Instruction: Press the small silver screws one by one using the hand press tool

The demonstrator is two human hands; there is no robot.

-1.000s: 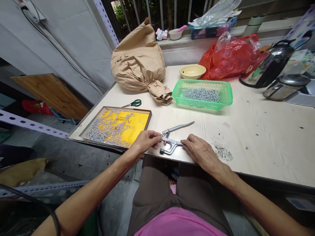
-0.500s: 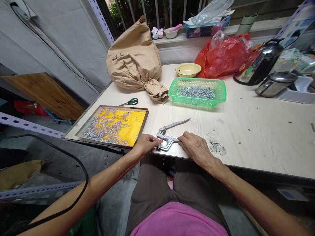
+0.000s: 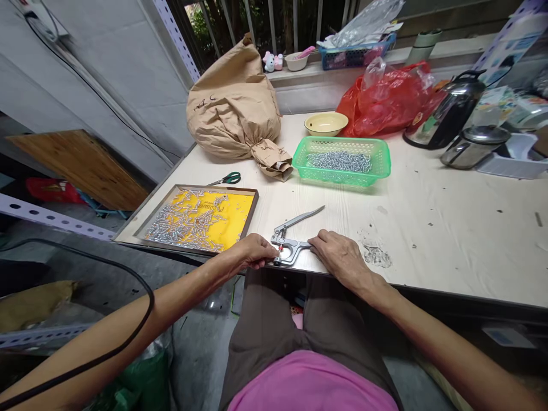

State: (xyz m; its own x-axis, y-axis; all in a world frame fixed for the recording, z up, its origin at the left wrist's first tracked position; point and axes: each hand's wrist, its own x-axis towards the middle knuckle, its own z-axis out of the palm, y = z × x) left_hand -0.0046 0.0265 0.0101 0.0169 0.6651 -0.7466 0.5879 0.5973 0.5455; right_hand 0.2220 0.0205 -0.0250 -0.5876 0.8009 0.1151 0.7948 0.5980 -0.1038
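Note:
Silver snap-fastener pliers (image 3: 294, 246) lie at the table's front edge, their long upper handle spread away from the lower one. The fingers of my right hand (image 3: 338, 254) are closed on the end of the lower handle. At the jaw, beside its red and black tips, my left hand (image 3: 256, 250) is pinched; whatever sits between the fingertips is too small to make out. Just left of it stands a shallow tray (image 3: 252, 210) with a yellow bottom, strewn with small metal pins (image 3: 165, 227). Similar pieces (image 3: 340, 161) fill the middle of a green plastic basket (image 3: 342, 180).
Green-handled scissors (image 3: 232, 177) lie behind the tray. A big brown paper bag (image 3: 233, 114), a cream bowl (image 3: 326, 123) and a red plastic bag (image 3: 383, 105) line the back. A kettle (image 3: 449, 108) and a metal pot (image 3: 473, 149) stand right. A black cable (image 3: 148, 308) crosses my left arm.
My left hand has shifted slightly at the jaw, its fingertips a little lower. The right hand stays on the lower handle, and the view has tilted slightly.

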